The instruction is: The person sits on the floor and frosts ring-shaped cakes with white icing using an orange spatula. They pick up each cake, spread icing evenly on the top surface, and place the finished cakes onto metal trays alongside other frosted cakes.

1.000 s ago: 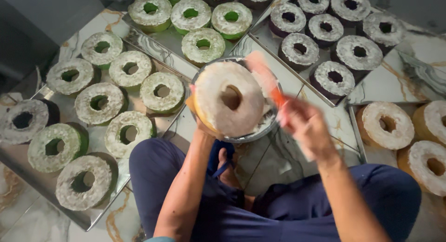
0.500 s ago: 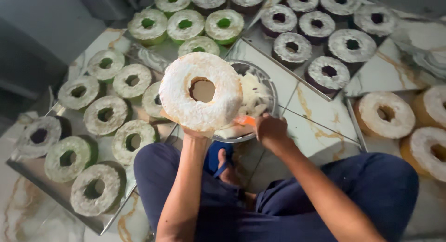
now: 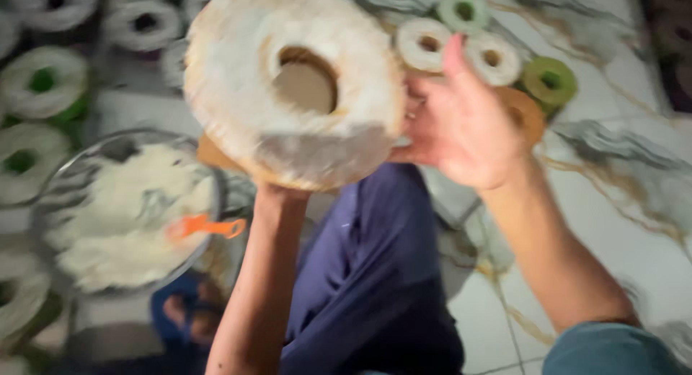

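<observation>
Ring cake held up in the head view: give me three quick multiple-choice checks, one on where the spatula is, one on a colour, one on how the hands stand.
1. Where is the orange spatula?
A. In the right hand
B. In the metal bowl of white coating
C. On top of the cake

2. What colour is the clothing over the person's legs?
A. Red
B. White
C. Dark blue

3. How is the ring cake held?
A. Propped from below by the left hand, with the right hand open at its side
B. Lying in the bowl
C. Resting on the floor tiles

Answers:
1 B, the spatula lies across the bowl's contents, away from both hands.
2 C, the trousers are dark blue.
3 A, the left forearm rises to the cake's underside and the right palm is spread at its right edge.
</observation>
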